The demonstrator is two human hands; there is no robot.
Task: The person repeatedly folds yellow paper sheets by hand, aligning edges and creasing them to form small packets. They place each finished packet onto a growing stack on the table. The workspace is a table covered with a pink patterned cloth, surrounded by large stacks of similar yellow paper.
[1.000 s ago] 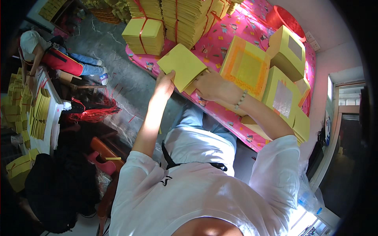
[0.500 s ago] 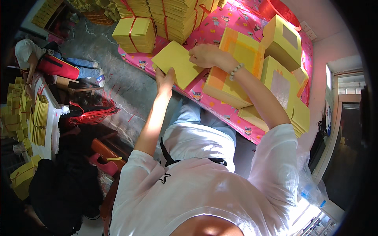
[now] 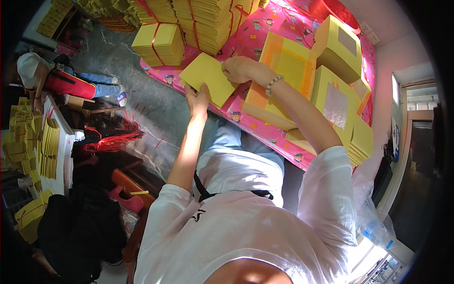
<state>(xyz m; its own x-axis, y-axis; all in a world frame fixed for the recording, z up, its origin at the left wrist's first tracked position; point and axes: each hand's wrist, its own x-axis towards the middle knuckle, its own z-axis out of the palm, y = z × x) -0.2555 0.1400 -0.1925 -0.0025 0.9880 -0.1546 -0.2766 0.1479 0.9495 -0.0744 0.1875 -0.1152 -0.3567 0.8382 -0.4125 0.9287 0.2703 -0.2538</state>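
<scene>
A flat yellow paper sheet (image 3: 207, 80), square and matte, is held between both hands above the near edge of the table (image 3: 283, 142), tilted so one corner points down toward the floor. The left hand (image 3: 197, 97) pinches its lower edge, fingers closed on the paper from beneath, while the right hand (image 3: 239, 68) closes over its upper right corner; taking it at two opposite points seems to keep the thin sheet taut and flat rather than sagging. Just to the right of the sheet, under the right forearm, lies a stack of orange-bordered yellow sheets (image 3: 281, 78), its edges squared up, likely kept within easy reach. Farther right of the sheet stand yellow paper blocks with silver foil squares (image 3: 338, 94) on their faces, dull-shiny against the matte paper. Beyond the sheet, at the table's far side, tall bundles of yellow paper (image 3: 213, 21) are tied with red string, and one smaller tied bundle (image 3: 158, 43) sits to the sheet's upper left. The table carries a pink patterned cloth. Left of the sheet, across the grey floor, another person (image 3: 52, 78) sits near more yellow stacks.
</scene>
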